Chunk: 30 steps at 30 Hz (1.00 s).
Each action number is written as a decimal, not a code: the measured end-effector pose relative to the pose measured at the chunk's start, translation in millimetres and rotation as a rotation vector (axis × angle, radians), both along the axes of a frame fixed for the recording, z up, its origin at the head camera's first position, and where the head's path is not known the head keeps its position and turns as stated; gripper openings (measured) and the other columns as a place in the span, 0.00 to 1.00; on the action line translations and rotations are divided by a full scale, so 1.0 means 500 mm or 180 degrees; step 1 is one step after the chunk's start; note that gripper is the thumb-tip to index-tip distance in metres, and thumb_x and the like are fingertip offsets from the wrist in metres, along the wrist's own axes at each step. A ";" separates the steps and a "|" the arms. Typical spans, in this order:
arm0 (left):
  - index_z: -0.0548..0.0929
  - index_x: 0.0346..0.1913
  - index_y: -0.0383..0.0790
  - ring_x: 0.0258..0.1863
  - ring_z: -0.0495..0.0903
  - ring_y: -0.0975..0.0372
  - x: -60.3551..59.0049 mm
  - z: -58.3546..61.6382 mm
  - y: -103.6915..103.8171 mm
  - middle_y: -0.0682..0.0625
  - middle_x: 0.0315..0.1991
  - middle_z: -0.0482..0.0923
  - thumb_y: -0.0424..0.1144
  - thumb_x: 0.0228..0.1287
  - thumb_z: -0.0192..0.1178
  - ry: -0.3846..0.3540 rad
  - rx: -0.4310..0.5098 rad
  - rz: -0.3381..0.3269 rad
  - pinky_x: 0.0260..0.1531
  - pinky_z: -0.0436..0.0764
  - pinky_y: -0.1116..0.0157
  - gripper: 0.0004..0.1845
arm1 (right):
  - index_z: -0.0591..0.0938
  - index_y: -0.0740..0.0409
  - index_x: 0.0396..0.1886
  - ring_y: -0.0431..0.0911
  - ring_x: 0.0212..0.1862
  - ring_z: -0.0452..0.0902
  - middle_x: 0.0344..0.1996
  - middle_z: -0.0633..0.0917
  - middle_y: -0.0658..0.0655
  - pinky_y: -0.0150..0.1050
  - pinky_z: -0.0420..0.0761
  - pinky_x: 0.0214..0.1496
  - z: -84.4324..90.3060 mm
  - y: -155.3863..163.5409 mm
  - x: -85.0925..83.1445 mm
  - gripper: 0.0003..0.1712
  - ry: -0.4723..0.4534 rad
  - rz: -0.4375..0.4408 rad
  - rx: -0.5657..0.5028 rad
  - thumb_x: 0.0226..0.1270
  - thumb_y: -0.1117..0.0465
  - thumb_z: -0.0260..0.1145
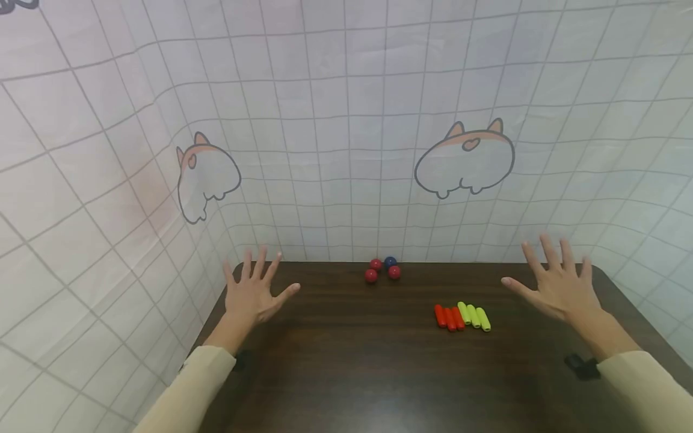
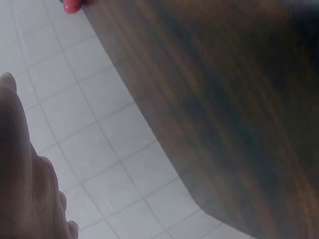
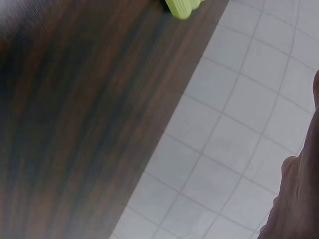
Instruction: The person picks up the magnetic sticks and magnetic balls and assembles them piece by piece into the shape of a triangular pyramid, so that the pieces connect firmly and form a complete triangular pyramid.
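My left hand point(image 1: 251, 297) is held over the left side of the dark wood table point(image 1: 346, 367), fingers spread, with nothing in it. Over the right side my right hand point(image 1: 565, 291) is spread the same way and holds nothing. Closest to the right hand lies a row of yellow-green cylinders point(image 1: 473, 316), side by side with several red cylinders point(image 1: 450, 318). At the table's far edge, between the hands, sit red balls point(image 1: 370, 276) and one blue ball point(image 1: 390, 262). In the right wrist view, the end of a yellow-green cylinder point(image 3: 180, 7) shows at the top.
A white cloth with a grid and cartoon animal prints point(image 1: 464, 162) hangs behind the table and along both sides. The table's far corners are rounded. Dark straps point(image 1: 582, 366) sit at the wrists, by the light sleeves point(image 1: 189, 385).
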<state>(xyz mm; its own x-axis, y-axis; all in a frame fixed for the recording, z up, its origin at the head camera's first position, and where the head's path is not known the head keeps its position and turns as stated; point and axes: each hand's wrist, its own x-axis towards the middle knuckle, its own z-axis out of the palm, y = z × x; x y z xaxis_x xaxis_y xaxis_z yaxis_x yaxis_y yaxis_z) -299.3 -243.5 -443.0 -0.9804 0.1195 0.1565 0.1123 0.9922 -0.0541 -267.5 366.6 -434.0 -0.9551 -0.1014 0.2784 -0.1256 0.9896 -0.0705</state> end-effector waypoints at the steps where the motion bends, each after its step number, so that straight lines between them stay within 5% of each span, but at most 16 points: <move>1: 0.39 0.83 0.60 0.83 0.33 0.42 0.005 -0.005 0.002 0.47 0.85 0.31 0.84 0.62 0.31 0.0007 0.0021 -0.0012 0.69 0.20 0.31 0.53 | 0.40 0.48 0.85 0.73 0.80 0.30 0.82 0.41 0.69 0.83 0.38 0.67 -0.004 -0.001 0.004 0.59 0.0015 0.0005 -0.0003 0.68 0.24 0.51; 20: 0.42 0.83 0.63 0.84 0.34 0.46 0.105 -0.097 0.069 0.50 0.85 0.34 0.83 0.63 0.37 -0.0193 0.0308 -0.0072 0.71 0.28 0.29 0.51 | 0.40 0.45 0.85 0.77 0.79 0.33 0.83 0.38 0.66 0.84 0.40 0.64 -0.099 -0.051 0.084 0.55 -0.0249 0.0057 -0.0484 0.71 0.28 0.53; 30: 0.46 0.83 0.62 0.84 0.41 0.44 0.115 -0.134 0.131 0.48 0.85 0.41 0.83 0.63 0.36 -0.0301 0.0674 -0.0040 0.71 0.38 0.27 0.50 | 0.39 0.46 0.84 0.79 0.78 0.31 0.82 0.38 0.70 0.84 0.37 0.64 -0.121 -0.095 0.076 0.51 -0.0565 0.0045 -0.1041 0.76 0.30 0.48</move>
<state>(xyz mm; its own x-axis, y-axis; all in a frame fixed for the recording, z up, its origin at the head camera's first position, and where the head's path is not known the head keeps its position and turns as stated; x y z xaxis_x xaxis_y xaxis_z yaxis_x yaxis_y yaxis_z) -241.8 -178.1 -509.8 -0.9906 0.1059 0.0867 0.1192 0.9788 0.1664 -229.2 319.3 -494.3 -0.9905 -0.0481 0.1285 -0.0966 0.9094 -0.4045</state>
